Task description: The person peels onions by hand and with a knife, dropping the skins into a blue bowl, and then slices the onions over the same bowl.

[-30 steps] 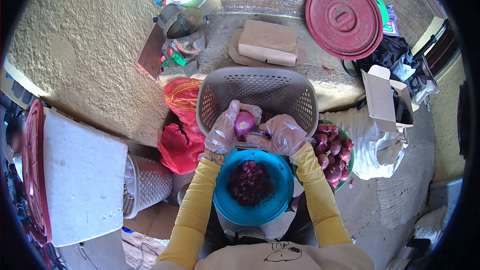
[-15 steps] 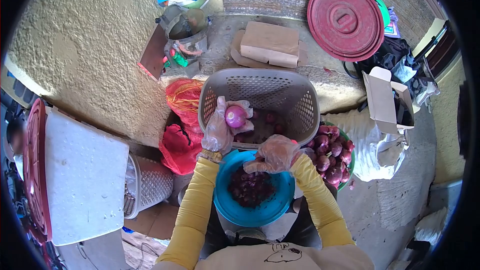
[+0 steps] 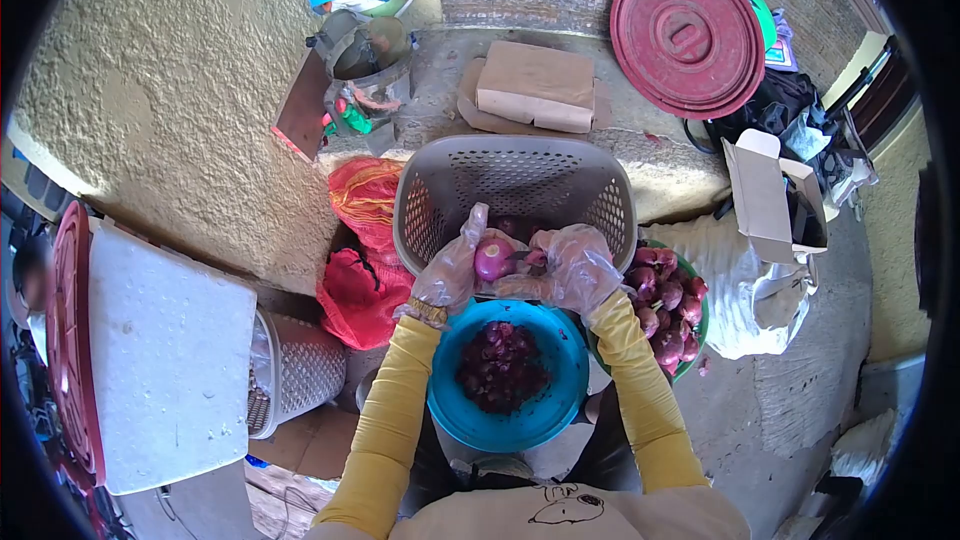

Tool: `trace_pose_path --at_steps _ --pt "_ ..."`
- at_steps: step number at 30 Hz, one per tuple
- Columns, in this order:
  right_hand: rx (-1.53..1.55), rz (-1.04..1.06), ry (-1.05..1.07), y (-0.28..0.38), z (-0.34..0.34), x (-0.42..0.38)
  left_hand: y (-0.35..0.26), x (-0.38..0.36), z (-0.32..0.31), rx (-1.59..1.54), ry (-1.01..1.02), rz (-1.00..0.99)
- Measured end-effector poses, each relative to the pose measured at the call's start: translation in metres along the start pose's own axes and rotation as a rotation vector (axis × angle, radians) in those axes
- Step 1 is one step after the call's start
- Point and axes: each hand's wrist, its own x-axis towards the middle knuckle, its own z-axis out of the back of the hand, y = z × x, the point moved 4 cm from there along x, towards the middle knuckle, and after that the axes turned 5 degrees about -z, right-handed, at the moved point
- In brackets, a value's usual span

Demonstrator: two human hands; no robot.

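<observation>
Onion [image 3: 493,259] held by left hand [image 3: 457,265], frame centre; right hand [image 3: 579,265] alongside, grip unclear; onion could be dropped if loose glove [image 3: 440,285] slips.

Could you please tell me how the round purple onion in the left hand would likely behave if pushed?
The round purple onion would probably roll, given its curved sides. Looking smooth, it might slip in the left hand, gloved in clear plastic.

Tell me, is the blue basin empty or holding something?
Holding something: a pile of dark purple scraps covers the middle of the blue basin.
</observation>
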Motion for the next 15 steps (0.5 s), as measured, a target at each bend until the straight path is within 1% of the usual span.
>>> trace_pose_path --at_steps 1,2,3,4,5,7,8,10,14,15 --pt "0.003 0.009 0.007 0.000 -0.002 0.000 -0.002 -0.001 -0.001 0.135 0.010 -0.036" --pt "0.003 0.008 0.006 -0.001 -0.002 0.001 0.010 0.002 0.008 0.136 0.011 -0.035" --pt "0.001 -0.001 0.043 0.000 -0.002 0.002 0.026 0.010 0.023 0.198 0.029 -0.133" --pt "-0.001 -0.010 0.079 0.000 -0.003 0.003 0.026 0.010 0.025 0.259 0.047 -0.233" --pt "0.000 -0.010 0.079 -0.002 -0.006 0.003 0.031 0.009 0.028 0.260 0.047 -0.232" --pt "-0.013 0.041 -0.009 -0.005 -0.011 0.002 -0.003 -0.015 0.002 0.916 -0.003 -0.769" --pt "-0.012 0.041 -0.008 -0.005 -0.010 0.002 -0.020 -0.025 -0.012 0.916 -0.003 -0.768" --pt "-0.010 0.025 0.062 -0.005 -0.011 0.003 -0.035 -0.031 -0.026 0.551 -0.034 -0.209" --pt "-0.024 0.035 0.101 -0.008 -0.014 0.002 -0.020 -0.016 -0.012 0.498 0.015 -0.155" --pt "-0.023 0.079 0.056 -0.009 -0.015 0.001 -0.014 -0.012 -0.010 0.373 0.020 -0.046"
